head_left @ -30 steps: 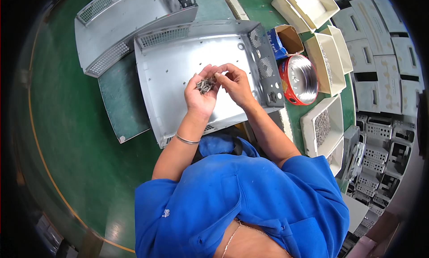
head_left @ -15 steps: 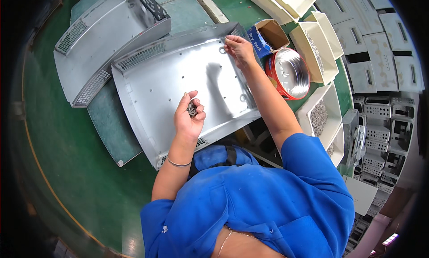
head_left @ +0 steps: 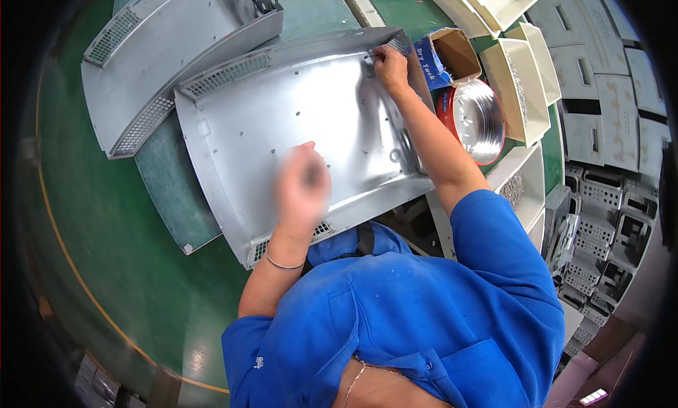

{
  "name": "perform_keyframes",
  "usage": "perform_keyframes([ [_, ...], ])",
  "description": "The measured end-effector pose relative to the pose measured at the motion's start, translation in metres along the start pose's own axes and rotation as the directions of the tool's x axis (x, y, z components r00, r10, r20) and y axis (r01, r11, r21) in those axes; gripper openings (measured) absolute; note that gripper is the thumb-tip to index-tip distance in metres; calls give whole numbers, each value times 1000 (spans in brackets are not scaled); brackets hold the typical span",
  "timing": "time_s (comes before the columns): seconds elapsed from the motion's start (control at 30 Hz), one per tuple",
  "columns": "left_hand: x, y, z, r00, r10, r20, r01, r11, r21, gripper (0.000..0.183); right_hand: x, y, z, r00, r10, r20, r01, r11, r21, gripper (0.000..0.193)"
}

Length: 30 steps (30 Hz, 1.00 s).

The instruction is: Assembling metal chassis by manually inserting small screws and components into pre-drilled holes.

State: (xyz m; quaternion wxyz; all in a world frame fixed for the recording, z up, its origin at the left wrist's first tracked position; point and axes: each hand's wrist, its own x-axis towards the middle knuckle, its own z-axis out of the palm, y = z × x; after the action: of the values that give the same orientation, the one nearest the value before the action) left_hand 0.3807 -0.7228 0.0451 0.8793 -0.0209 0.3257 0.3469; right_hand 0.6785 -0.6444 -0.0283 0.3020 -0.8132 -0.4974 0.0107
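A large sheet-metal casing (head_left: 236,189) lies before me, with upturned walls, perforated vents and several small studs or holes in its floor. Near its far right corner is my right hand (head_left: 390,68), fingers pinched down at the metal; whatever they hold is hidden beneath them. Above the casing's near half hovers my left hand (head_left: 304,186), cupped, palm up and blurred. A dark patch in that palm matches the small grey metal fasteners that showed there half a second ago.
A second metal casing (head_left: 152,44) rests on the blue-green board at left. To the right stand a blue cardboard box (head_left: 432,63), a round red-rimmed tin (head_left: 482,122) with small white pieces, and cream bins (head_left: 505,80), some holding small parts.
My right hand keeps to the far right corner, its fingers now turned more downward. The left hand has blurred and tilted slightly. The whole view has shifted a little.
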Motion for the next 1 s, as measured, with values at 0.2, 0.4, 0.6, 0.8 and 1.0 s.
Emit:
perform_keyframes([
  [0.2,0,0,1,999,42,15,-42,999,4,12,11,10,12,991,-112,71,117,990,-72,14],
  [0.4,0,2,2,999,46,4,-46,998,-31,15,16,5,5,982,-110,154,134,978,-157,14],
  [0.6,0,2,1,998,60,-28,-61,997,-55,21,18,9,3,972,-124,202,160,972,-173,14],
  [0.8,-1,4,3,998,54,-10,-55,997,-58,22,19,8,2,963,-151,225,192,966,-175,13],
  [1.0,0,3,4,999,51,-11,-51,999,-16,21,25,9,7,957,-145,253,200,958,-207,16],
])
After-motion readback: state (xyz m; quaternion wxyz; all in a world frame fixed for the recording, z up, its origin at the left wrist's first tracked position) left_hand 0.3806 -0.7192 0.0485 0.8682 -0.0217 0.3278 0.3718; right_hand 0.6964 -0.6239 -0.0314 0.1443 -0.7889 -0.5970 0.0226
